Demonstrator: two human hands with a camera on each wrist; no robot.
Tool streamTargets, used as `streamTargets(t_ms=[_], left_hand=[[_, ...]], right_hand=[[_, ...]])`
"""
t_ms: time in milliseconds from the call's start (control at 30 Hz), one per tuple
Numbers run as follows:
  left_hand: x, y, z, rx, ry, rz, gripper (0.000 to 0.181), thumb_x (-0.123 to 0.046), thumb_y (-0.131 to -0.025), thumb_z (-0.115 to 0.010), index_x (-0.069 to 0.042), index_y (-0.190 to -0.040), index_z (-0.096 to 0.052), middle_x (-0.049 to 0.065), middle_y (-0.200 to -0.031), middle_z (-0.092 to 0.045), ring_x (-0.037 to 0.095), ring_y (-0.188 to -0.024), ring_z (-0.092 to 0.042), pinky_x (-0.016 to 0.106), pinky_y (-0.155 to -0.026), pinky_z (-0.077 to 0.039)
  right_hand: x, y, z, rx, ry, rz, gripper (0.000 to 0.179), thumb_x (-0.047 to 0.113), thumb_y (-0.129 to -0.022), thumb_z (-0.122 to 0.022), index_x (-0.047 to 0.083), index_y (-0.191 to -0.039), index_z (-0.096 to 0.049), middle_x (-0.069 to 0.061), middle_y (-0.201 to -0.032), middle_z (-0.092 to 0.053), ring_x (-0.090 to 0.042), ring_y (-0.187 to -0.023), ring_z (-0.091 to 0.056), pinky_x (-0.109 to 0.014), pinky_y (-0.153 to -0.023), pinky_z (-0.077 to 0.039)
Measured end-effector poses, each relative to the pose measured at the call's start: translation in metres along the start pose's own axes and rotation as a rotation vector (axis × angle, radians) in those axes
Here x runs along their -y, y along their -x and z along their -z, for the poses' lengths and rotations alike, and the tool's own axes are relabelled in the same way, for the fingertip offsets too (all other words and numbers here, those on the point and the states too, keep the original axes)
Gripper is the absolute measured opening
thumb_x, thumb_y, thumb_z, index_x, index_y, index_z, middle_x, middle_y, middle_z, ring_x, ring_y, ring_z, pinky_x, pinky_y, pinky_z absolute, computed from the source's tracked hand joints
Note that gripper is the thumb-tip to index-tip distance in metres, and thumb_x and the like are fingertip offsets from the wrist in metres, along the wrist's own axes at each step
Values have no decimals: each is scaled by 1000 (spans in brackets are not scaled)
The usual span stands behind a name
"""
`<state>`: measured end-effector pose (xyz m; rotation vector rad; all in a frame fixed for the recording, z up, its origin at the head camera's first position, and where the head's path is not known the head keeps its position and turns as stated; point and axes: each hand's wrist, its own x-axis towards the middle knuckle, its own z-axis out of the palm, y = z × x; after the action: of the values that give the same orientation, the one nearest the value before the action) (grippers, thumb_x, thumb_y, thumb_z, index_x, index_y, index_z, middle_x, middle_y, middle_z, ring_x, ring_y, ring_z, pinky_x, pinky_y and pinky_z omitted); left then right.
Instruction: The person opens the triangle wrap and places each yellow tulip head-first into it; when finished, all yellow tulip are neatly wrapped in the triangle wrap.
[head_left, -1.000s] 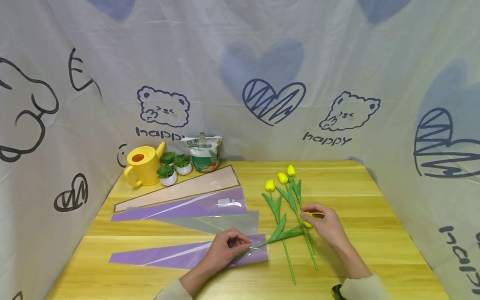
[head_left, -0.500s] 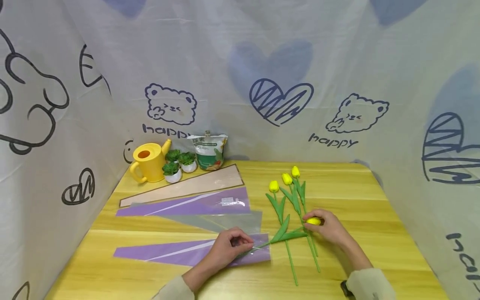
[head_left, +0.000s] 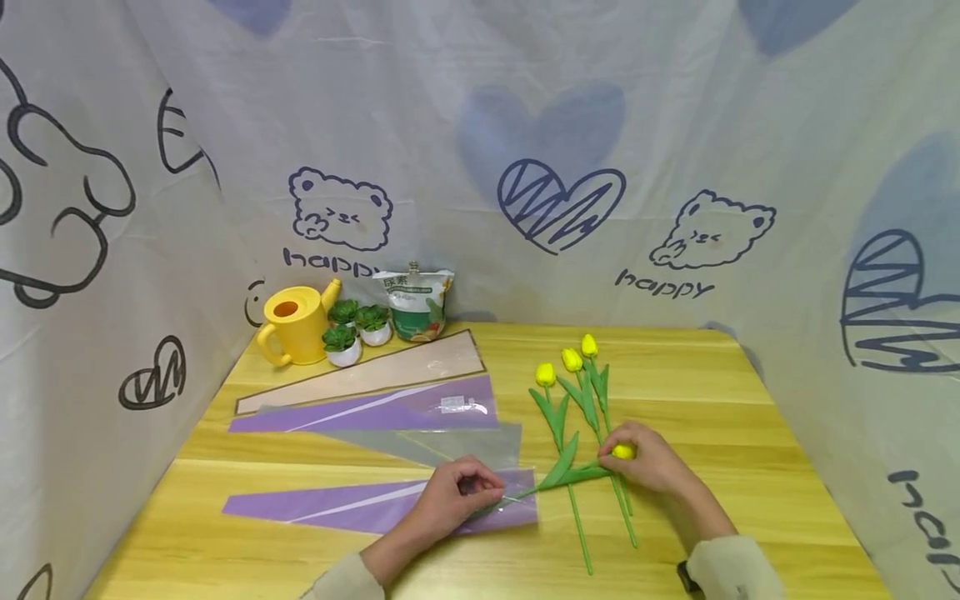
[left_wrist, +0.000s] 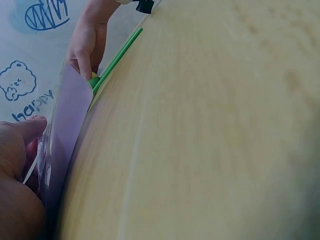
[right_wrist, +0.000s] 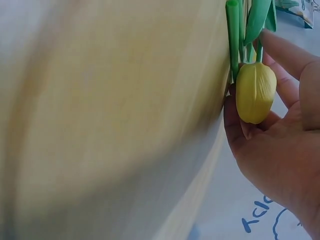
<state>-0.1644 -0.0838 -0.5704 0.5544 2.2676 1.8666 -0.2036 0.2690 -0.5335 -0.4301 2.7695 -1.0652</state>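
My right hand [head_left: 648, 458] pinches an artificial yellow tulip [right_wrist: 256, 92] just by its head, thumb and fingers at the stem and leaves. The flower lies sideways, its stem pointing left into the wide mouth of a clear-and-purple bouquet sleeve [head_left: 330, 507]. At that mouth my left hand [head_left: 453, 496] grips the sleeve between thumb and fingers; the left wrist view shows the purple film [left_wrist: 70, 112] raised from the table. The stem's lower end is hidden behind my left hand. Several more yellow tulips [head_left: 572, 360] lie heads away, their stems passing under the held one.
Behind the held sleeve lie a grey clear sleeve [head_left: 480, 446], another purple sleeve [head_left: 405, 406] and a beige one [head_left: 375, 371]. At the back left stand a yellow watering can [head_left: 300, 333], small potted succulents [head_left: 342, 343] and a clipped bag [head_left: 414, 304].
My right hand has moved slightly down and left with the tulip, its fingers now closer round the stem below the head. My left hand keeps its grip on the sleeve.
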Motion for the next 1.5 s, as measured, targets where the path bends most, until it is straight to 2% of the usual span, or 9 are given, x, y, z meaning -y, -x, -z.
streamTargets(t_ms=[233,533,733,867,1000,1067,1200,1500], left_hand=[[0,0,0,-7,-8,-2,10,-12,-86,-84,-11,-96,-80,11,-88,-69,4,-73,-58,16,-64,-46],[-4,1,1,-19,-2,8,10,-12,-87,-83,-10,-96,-80,11,-88,-69,4,-75,-58,16,-65,-46],[-8,2,2,-49,-30,-32,12,-14,-86,-85,-13,-96,-80,8,-90,-71,6,-79,-60,18,-70,-48],[-10,3,2,-52,-19,-53,12,-13,-85,-85,-12,-96,-80,8,-91,-71,6,-82,-62,19,-73,-51],[-14,2,1,-47,-13,-80,11,-12,-86,-84,-11,-96,-80,8,-89,-70,6,-82,-61,18,-73,-50],[-16,1,0,-46,-21,-99,11,-13,-86,-84,-12,-96,-80,7,-89,-70,5,-82,-60,17,-72,-49],[-19,0,-1,-53,-62,-127,9,-17,-87,-84,-15,-95,-81,4,-88,-70,5,-81,-58,16,-69,-46],[-22,-2,-4,-61,-108,-127,9,-18,-86,-84,-17,-95,-81,1,-87,-70,5,-79,-57,17,-67,-45]], right_hand=[[0,2,2,19,-7,28,6,19,-95,-77,22,-91,-72,3,-106,-67,-29,-114,-62,-66,-107,-42],[3,10,8,44,-41,15,5,22,-98,-72,24,-94,-70,5,-107,-67,-27,-116,-61,-66,-108,-41],[10,18,13,29,-39,10,5,23,-98,-72,24,-94,-71,7,-106,-69,-26,-115,-62,-65,-106,-44],[13,21,11,35,-25,1,5,24,-98,-73,24,-93,-71,6,-105,-69,-22,-110,-62,-54,-100,-50],[18,23,10,36,-38,1,5,22,-98,-73,21,-93,-71,2,-105,-69,-16,-97,-60,-32,-83,-53],[21,24,10,31,-41,2,6,22,-98,-73,20,-92,-71,1,-104,-69,-14,-92,-59,-26,-76,-51],[28,24,9,19,-29,20,6,22,-98,-73,21,-92,-71,3,-102,-70,-13,-92,-60,-26,-77,-51],[39,27,1,26,-6,29,6,23,-97,-73,22,-92,-72,6,-101,-69,-13,-97,-62,-29,-82,-53]])
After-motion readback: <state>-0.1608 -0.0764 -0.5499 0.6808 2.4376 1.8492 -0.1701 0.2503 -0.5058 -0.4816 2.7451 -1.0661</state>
